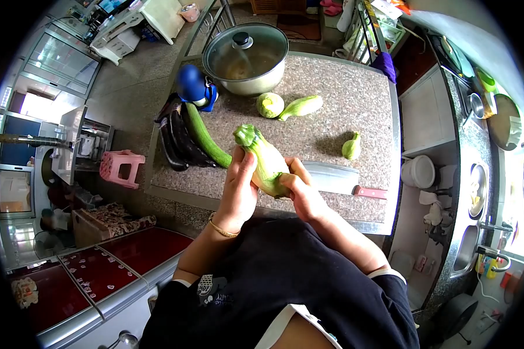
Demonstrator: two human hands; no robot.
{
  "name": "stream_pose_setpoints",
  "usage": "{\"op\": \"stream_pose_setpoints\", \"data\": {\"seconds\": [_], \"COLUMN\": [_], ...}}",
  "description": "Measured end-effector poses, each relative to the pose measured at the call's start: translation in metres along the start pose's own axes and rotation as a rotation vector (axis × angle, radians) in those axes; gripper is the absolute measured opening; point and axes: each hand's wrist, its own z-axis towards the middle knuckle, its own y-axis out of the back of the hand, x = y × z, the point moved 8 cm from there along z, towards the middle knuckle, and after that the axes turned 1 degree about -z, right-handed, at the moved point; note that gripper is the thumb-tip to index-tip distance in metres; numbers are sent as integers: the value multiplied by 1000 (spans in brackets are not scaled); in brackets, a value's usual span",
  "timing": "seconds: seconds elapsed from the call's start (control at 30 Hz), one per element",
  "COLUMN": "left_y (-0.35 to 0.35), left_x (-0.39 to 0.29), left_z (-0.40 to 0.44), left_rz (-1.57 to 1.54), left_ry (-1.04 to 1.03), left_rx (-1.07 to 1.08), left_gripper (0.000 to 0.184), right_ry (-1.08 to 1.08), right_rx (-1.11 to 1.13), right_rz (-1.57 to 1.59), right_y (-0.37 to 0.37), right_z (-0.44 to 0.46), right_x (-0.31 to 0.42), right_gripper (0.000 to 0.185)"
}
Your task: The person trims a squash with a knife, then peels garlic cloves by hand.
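A pale green zucchini [266, 164], wide at its lower end and with a stem stub on top, is held up over the table. My left hand [240, 181] wraps its left side with the thumb along it. Gripping its lower right end is my right hand [303, 189]. Behind my hands lies a cleaver, its blade [333, 178] partly hidden and its red handle [371, 192] pointing right. Farther back are a round squash [270, 105], a pale green zucchini lying down [301, 107] and a small squash [351, 146]. A long cucumber [204, 135] rests beside dark eggplants [184, 141] at the left.
A large pot [250, 86] with a glass lid stands at the back of the speckled stone table [355, 87]. Near it is a blue object [191, 84]. A pink stool [122, 168] stands on the floor at left. To the right runs a counter with a sink [465, 249].
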Motion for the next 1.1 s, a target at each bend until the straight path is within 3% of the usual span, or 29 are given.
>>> {"op": "stream_pose_setpoints", "data": {"seconds": [0.3, 0.4, 0.43, 0.53, 0.6, 0.63, 0.73, 0.87, 0.9, 1.1], "left_y": [-4, 5, 9, 15, 15, 14, 16, 23, 25, 43], "left_x": [2, 14, 20, 27, 31, 29, 28, 35, 37, 45], "left_z": [0, 1, 0, 0, -1, 0, 0, -2, -2, 6], "left_rz": [-30, -127, -197, -235, -249, -201, -160, -266, -327, -501], "left_ry": [15, 59, 108, 154, 174, 150, 131, 198, 231, 289], "left_rx": [-17, -64, -101, -149, -157, -141, -124, -154, -175, -279], "left_gripper": [43, 43, 43, 45, 44, 44, 44, 48, 50, 56], "right_ry": [61, 273, 423, 490, 544, 545, 562, 444, 614, 437], "right_rx": [-84, -132, -92, -109, -160, -160, -176, -306, -340, -309], "right_rz": [-50, -23, -264, -450, -634, -635, -453, -623, -857, -1282], "right_y": [6, 17, 13, 12, 10, 11, 22, 45, 46, 52], "right_z": [4, 5, 2, -3, -1, 1, 12, 19, 16, 15], "right_x": [-6, 3, 15, 27, 32, 31, 22, 25, 35, 32], "right_gripper": [45, 53, 61, 66, 47, 47, 5, 6, 15, 17]}}
